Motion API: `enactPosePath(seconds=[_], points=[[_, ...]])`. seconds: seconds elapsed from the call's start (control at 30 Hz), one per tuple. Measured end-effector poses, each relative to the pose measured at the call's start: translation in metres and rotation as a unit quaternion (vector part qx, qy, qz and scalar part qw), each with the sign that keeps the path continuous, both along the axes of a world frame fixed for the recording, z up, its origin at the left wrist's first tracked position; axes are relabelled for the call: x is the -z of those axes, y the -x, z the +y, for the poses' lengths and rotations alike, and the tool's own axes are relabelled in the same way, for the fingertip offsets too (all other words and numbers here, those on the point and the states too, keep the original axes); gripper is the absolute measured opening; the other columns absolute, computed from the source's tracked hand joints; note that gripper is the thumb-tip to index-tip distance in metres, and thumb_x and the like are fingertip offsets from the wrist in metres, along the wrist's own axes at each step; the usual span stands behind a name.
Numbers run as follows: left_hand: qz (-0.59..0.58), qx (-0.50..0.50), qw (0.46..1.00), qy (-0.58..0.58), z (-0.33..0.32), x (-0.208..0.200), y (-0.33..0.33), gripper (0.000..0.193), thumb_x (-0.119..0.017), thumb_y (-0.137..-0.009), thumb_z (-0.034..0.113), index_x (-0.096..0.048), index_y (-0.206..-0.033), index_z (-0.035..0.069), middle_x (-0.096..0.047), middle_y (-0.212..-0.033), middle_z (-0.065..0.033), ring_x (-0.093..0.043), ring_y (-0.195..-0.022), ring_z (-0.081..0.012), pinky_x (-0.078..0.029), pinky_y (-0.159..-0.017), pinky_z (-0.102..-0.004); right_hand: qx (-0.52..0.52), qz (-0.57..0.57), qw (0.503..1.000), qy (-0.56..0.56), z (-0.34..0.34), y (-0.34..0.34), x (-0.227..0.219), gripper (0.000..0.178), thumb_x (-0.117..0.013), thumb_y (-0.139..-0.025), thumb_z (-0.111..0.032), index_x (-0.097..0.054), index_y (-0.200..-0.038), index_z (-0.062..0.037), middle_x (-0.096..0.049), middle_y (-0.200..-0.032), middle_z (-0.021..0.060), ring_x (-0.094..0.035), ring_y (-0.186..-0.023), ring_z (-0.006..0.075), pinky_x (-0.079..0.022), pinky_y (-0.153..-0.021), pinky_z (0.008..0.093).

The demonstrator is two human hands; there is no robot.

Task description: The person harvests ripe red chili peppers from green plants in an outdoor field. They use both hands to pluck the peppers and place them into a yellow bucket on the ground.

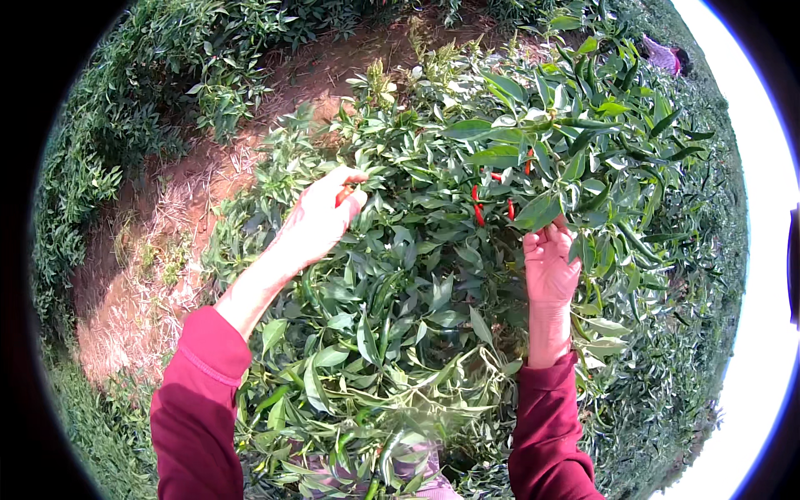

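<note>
My left hand (327, 210) is closed, with a red chili pepper (343, 195) showing between thumb and fingers, above the leaves left of centre. On the right, my right hand (552, 265) is palm up, its curled fingers at the base of a leafy chili plant branch (538, 213) that partly hides the fingertips. Several red chili peppers (477, 205) hang among the leaves just left of that hand. Long green chili peppers (637, 242) grow on the branches above and to its right.
Dense chili plants (417, 283) fill the middle and reach close to my body. A strip of reddish soil with dry straw (179, 225) runs along the left, with another plant row (108, 150) beyond. Far at the upper right, a person in a light patterned garment (661, 57) is among the plants.
</note>
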State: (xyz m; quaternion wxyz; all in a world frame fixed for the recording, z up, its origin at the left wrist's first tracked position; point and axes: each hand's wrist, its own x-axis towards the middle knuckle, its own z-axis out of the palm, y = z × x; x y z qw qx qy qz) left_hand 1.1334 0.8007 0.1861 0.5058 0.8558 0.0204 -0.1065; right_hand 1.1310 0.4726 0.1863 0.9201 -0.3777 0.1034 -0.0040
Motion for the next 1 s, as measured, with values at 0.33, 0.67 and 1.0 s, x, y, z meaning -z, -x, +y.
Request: enactPosePath(seconds=[0.33, 0.67, 1.0], points=[[-0.351, 0.153, 0.922, -0.059, -0.119, 0.016, -0.046, 0.015, -0.055, -0.08, 0.016, -0.06, -0.087, 0.004, -0.058, -0.078, -0.0124, -0.058, -0.072, -0.0302, -0.046, -0.061, -0.0384, -0.186, 0.049, 0.859, 0.475, -0.025, 0.014, -0.022, 0.035, -0.049, -0.083, -0.004, -0.054, -0.117, 0.0021, -0.06, -0.11, 0.0135, -0.056, -0.104, 0.02, -0.041, -0.091, 0.0316], [-0.277, 0.301, 0.876, -0.255, -0.19, 0.076, -0.05, 0.016, -0.053, -0.073, 0.009, -0.06, -0.087, 0.004, -0.058, -0.091, -0.0107, -0.054, -0.097, -0.0277, -0.045, -0.077, -0.039, -0.191, 0.036, 0.776, 0.601, -0.031, 0.017, -0.013, 0.038, -0.045, -0.082, 0.002, -0.049, -0.12, 0.0034, -0.057, -0.114, 0.0097, -0.051, -0.108, 0.0151, -0.036, -0.093, 0.0253], [-0.4, 0.287, 0.766, -0.415, -0.181, 0.123, -0.022, 0.028, -0.051, -0.08, 0.009, -0.057, -0.107, 0.009, -0.06, -0.1, -0.0108, -0.056, -0.096, -0.0247, -0.044, -0.081, -0.0324, -0.142, -0.012, 0.685, 0.715, -0.056, 0.023, 0.002, 0.037, -0.052, -0.08, -0.009, -0.054, -0.117, -0.0101, -0.059, -0.106, 0.0182, -0.055, -0.094, 0.0363, -0.041, -0.085, 0.0424]])
